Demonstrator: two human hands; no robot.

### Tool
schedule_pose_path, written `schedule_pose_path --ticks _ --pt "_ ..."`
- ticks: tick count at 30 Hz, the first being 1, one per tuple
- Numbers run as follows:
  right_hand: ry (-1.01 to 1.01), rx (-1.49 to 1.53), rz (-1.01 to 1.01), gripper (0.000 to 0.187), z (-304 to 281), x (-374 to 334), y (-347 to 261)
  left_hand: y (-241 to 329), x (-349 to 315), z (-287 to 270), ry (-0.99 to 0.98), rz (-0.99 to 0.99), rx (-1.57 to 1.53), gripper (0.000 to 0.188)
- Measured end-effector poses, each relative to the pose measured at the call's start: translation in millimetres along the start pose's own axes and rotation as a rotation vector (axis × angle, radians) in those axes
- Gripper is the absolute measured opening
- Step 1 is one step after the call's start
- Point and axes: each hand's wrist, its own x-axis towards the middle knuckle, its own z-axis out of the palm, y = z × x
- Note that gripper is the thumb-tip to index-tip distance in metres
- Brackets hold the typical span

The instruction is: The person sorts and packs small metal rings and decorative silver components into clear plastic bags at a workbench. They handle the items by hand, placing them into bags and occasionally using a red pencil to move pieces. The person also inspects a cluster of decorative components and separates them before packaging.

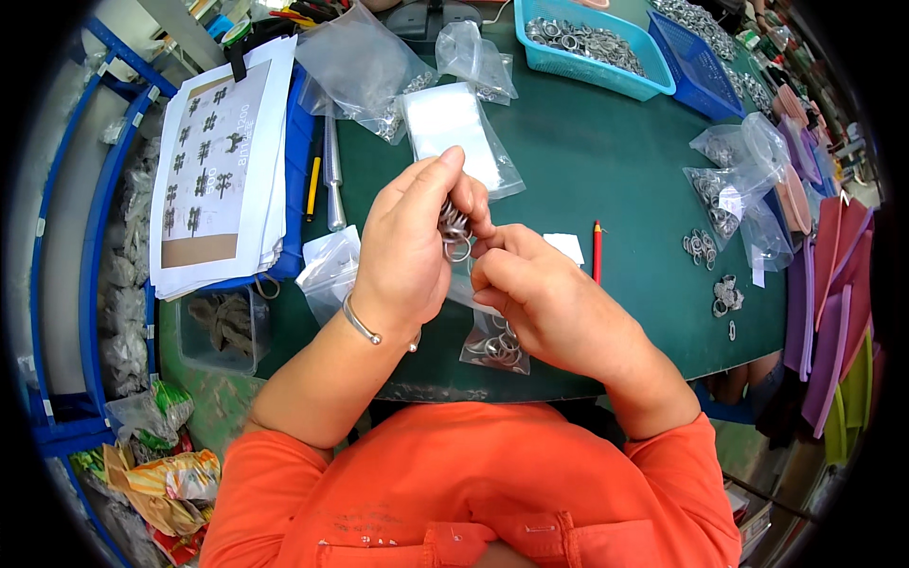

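My left hand [417,222] is closed around a bunch of silvery metal rings [454,227], held up over the table's near middle. Close against them is my right hand [535,284], its thumb and fingers pinched together at the lowest ring; whether a ring sits in that pinch is hidden. Below, partly behind the right hand, a clear plastic bag [495,348] with several rings lies near the table edge. Left of it, another clear bag [327,275] is partly covered by my left wrist. A stack of clear bags [457,128] lies beyond my hands.
Turquoise basket [597,74] of rings stands at the back, beside a blue basket [696,71]. Loose rings [727,295] and filled bags [724,194] lie right. A red pencil [597,251], tapered metal rod [333,180] and yellow pen [312,189] flank my hands. Printed sheets [222,170] lean left.
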Motion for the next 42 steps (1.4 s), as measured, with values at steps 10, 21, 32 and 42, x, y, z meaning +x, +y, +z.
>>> schedule_pose_path --ticks 10,21,32,42 --pt "0.097 0.023 -0.028 0.017 2.5 2.9 2.1 4.0 0.2 -1.3 0.005 0.0 0.078 0.031" --pt "0.144 0.007 -0.113 0.016 0.8 3.6 6.1 -5.3 0.4 -0.6 0.016 0.054 0.131 0.025" --pt "0.3 -0.036 -0.243 0.022 -20.8 -5.8 17.8 25.3 -22.8 -24.4 -0.314 0.391 1.137 0.025" --pt "0.444 -0.252 -0.313 0.023 -20.1 -36.8 1.2 8.1 -52.0 -7.1 -0.429 0.79 1.312 0.022"
